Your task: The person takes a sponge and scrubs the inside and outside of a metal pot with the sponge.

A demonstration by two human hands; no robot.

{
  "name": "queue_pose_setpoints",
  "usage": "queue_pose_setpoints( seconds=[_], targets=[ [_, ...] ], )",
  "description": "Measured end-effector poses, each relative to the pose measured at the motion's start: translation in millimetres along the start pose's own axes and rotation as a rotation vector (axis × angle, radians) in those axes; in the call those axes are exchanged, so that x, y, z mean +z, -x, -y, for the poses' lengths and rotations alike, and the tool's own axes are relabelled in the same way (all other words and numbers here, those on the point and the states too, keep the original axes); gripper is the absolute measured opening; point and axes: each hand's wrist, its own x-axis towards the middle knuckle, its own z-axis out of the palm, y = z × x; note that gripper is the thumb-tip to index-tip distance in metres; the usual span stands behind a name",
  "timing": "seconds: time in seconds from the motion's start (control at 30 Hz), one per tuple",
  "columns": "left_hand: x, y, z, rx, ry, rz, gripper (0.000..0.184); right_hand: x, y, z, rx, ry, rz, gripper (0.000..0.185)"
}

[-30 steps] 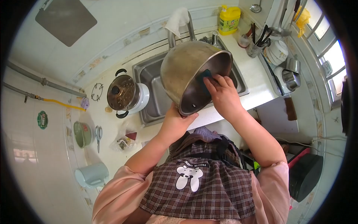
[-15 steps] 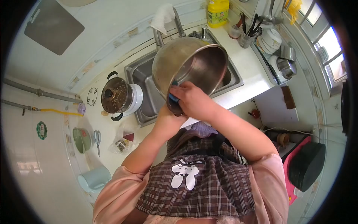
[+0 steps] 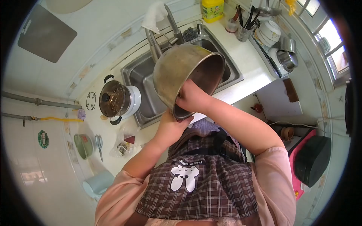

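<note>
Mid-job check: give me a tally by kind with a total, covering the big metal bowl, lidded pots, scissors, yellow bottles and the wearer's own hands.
Big metal bowl: 1
Lidded pot: 1
Pair of scissors: 1
Yellow bottle: 1
Hands: 2 (left hand, right hand)
Total: 6

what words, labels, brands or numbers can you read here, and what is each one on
"FASHION": on the checked apron, upside down in the view; the word beside it is too small to read surely.
Yellow bottle: label print too small and blurred to read.
Green sticker on the wall: marks too small to read.
Metal pot: no readable text.
I can't make out any numbers.
</note>
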Motion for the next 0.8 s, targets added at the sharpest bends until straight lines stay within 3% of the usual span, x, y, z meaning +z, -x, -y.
queue_pose_setpoints(
  seconds=[0.1,0.17,0.2,0.23,0.27,0.33,0.43,0.63,0.8],
  targets=[
    [-5.6,-0.3,-0.2,-0.054,-0.048,0.050,0.027,0.1,0.5,16.0,0.022,0.114,0.036,0.017],
    [-13.4,1.6,-15.5,-0.178,-0.057,0.129,0.026,-1.4,0.9,-12.3,-0.215,0.486,0.085,0.017],
    [-15.0,1.0,-15.1,-0.145,-0.007,0.099,0.025,-7.3,0.3,-16.4,-0.330,0.679,0.100,0.017],
    [-14.8,1.1,-14.1,-0.114,0.047,0.071,0.024,-15.6,4.7,-14.8,-0.125,0.943,0.209,0.025],
    [-14.2,2.1,-12.9,-0.088,0.102,0.039,0.023,-24.0,6.5,-22.8,-0.216,1.073,0.116,0.016],
    [-15.0,8.0,-15.7,-0.112,0.148,0.053,0.024,-42.9,2.2,-2.5,-0.091,1.184,0.214,0.018],
    [-17.0,9.9,-19.8,-0.131,0.187,0.059,0.026,-42.6,4.5,-3.9,-0.137,1.246,0.050,0.022],
    [-17.9,18.0,-30.4,-0.111,0.248,0.087,0.027,-41.1,14.2,-5.3,-0.165,1.186,0.028,0.027],
    [-17.0,21.8,-37.5,-0.118,0.234,0.113,0.029,-41.1,17.8,10.6,-0.082,1.132,0.147,0.023]
  ],
)
